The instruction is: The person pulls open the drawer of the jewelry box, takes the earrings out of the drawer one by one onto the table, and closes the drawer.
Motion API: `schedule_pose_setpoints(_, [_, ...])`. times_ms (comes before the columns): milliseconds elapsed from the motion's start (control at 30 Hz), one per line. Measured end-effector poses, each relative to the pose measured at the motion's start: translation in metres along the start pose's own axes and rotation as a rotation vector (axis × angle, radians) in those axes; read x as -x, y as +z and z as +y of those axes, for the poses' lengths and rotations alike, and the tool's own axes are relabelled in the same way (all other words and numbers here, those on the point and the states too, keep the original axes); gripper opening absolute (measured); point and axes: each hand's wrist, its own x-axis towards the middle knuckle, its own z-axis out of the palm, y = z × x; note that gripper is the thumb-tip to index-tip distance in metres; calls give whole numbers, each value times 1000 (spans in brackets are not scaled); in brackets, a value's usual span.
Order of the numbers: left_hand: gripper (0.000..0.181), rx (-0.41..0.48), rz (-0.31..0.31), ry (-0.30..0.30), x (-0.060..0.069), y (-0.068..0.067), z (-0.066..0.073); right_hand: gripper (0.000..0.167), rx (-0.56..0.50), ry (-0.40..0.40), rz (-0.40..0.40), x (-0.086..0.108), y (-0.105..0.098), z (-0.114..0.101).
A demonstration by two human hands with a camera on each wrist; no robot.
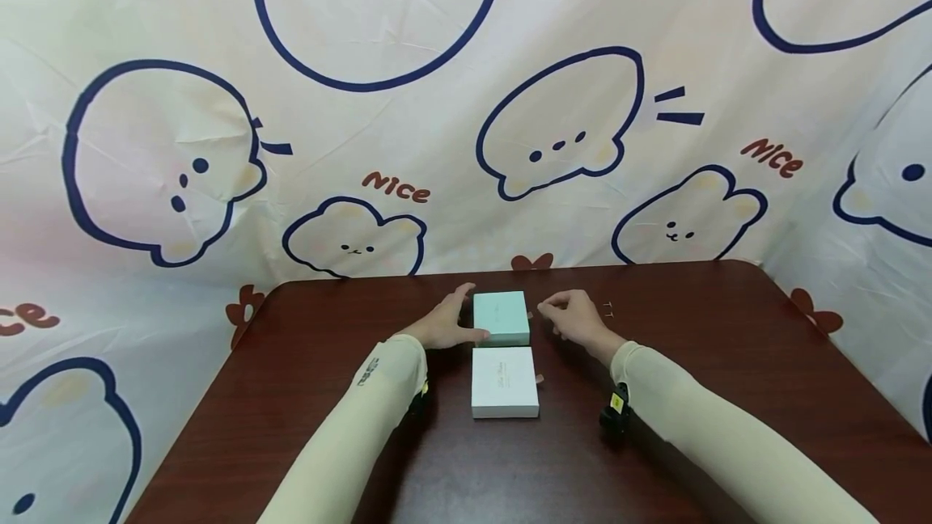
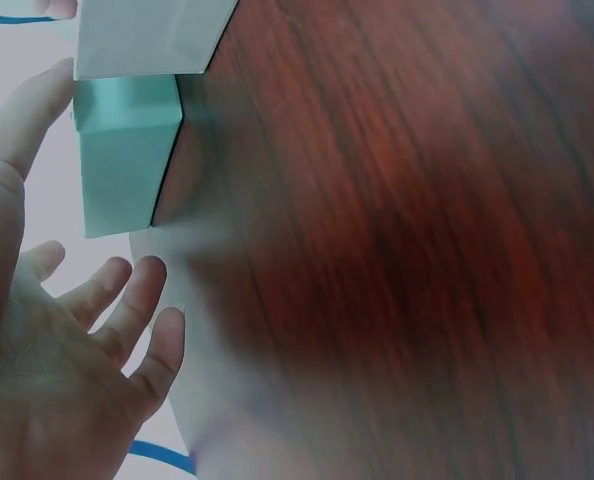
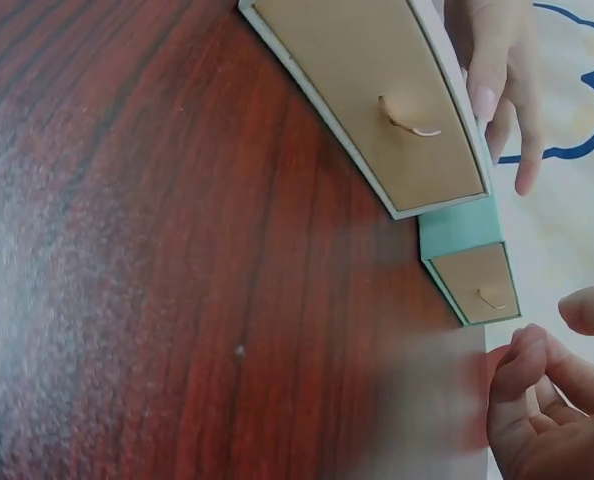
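A mint-green drawer box (image 1: pixel 499 317) lies flat on the table. Right in front of it is a white drawer box (image 1: pixel 504 382). My left hand (image 1: pixel 446 323) is at the mint box's left side, fingers spread and the thumb at its near-left edge. To the right of the same box is my right hand (image 1: pixel 575 318), its fingers loosely bent near the ribbon pull (image 3: pixel 491 300). I see nothing in its grasp. In the right wrist view, both tan drawer fronts are closed, and the white box has a ribbon pull (image 3: pixel 407 122).
Two small thin pieces (image 1: pixel 608 310) lie on the table past my right hand. The dark red-brown wooden table (image 1: pixel 349 306) ends at a pale cloth backdrop (image 1: pixel 451 136) printed with cartoon bears.
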Motion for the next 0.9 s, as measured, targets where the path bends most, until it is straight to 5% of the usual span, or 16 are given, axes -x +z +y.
schedule_pose_setpoints(400, [86, -18, 14, 37, 6, -8, 5, 25, 127, -147, 1, 5, -5, -4])
schedule_pose_setpoints(900, [74, -32, 55, 38, 14, -13, 11, 22, 276, -223, 26, 15, -13, -4])
